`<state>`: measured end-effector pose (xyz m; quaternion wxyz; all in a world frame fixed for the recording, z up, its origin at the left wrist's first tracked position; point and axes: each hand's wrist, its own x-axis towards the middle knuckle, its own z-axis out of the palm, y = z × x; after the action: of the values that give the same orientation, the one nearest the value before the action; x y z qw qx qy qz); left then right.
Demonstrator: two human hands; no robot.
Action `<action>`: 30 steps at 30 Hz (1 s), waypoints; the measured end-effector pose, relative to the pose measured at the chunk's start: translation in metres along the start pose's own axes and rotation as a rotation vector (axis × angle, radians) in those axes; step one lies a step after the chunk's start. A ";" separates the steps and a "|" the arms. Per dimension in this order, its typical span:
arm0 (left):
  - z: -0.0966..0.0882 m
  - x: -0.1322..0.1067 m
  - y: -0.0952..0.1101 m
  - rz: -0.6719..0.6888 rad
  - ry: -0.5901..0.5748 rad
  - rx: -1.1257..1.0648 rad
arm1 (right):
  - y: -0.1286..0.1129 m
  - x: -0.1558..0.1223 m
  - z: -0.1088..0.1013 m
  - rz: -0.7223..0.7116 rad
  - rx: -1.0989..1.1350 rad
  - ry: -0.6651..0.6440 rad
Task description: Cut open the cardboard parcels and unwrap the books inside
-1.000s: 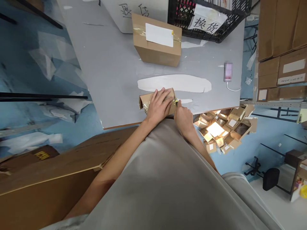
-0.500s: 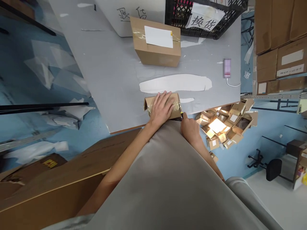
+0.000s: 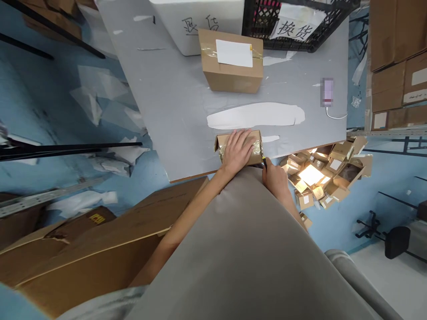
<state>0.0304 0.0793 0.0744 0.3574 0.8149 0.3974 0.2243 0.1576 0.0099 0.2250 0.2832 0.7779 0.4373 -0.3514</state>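
A small cardboard box (image 3: pixel 223 143) wrapped in clear tape lies near the front edge of the grey table (image 3: pixel 173 102). My left hand (image 3: pixel 237 151) rests flat on top of it, fingers stretched out. My right hand (image 3: pixel 275 178) is closed just off the table's edge at the box's right corner, gripping a thin tool with a yellow and black tip (image 3: pixel 264 162) that I cannot name.
A larger taped box with a white label (image 3: pixel 232 66) stands further back. Behind it are a white bin (image 3: pixel 200 22) and a black crate (image 3: pixel 293 22). A phone on a cable (image 3: pixel 327 92) lies right. Several small boxes (image 3: pixel 320 171) are piled on the floor; big cartons (image 3: pixel 100 240) at left.
My right hand has drawn back from the box's right end toward me, off the table edge. My left hand stays pressed on the box.
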 end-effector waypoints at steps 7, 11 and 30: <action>-0.006 -0.007 -0.010 0.040 0.075 0.061 | 0.035 -0.018 0.007 -0.096 0.166 0.091; -0.028 -0.028 -0.039 -0.013 0.167 0.020 | 0.064 0.036 0.027 -0.216 0.650 0.267; -0.022 -0.100 -0.102 -0.434 0.495 -0.498 | 0.023 0.138 0.047 -0.287 1.185 0.295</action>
<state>-0.0920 0.0509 0.0022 0.4764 0.5221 0.5676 0.4221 0.2149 0.0304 0.0906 -0.3094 0.7765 0.3029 -0.4578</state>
